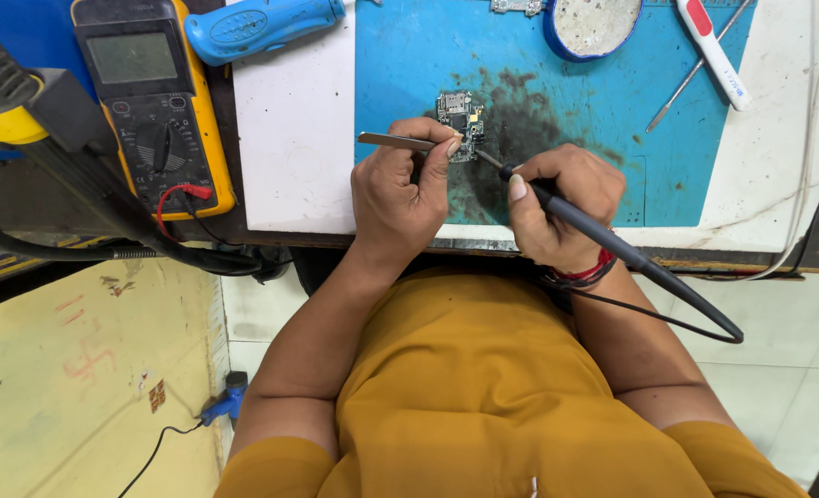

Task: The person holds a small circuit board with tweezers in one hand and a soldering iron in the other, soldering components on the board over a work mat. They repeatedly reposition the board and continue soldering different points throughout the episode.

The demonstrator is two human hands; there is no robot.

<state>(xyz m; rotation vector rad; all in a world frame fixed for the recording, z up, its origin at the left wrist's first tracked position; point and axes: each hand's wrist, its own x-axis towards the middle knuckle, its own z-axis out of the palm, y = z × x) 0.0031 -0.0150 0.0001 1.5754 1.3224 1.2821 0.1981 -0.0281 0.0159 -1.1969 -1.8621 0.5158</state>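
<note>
The left hand (400, 189) grips tweezers (396, 141), the right hand (562, 207) grips a soldering iron (612, 244); both tips meet at the board (460, 124), just above the hands, centre frame, on the blue mat (575, 101).

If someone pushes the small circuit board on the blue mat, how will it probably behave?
The circuit board looks small and thin, so probably light and easy to slide. Left hand steadies it with tweezers, suggesting it shifts easily. It seems stiff, but its tiny parts are likely fragile.
</note>
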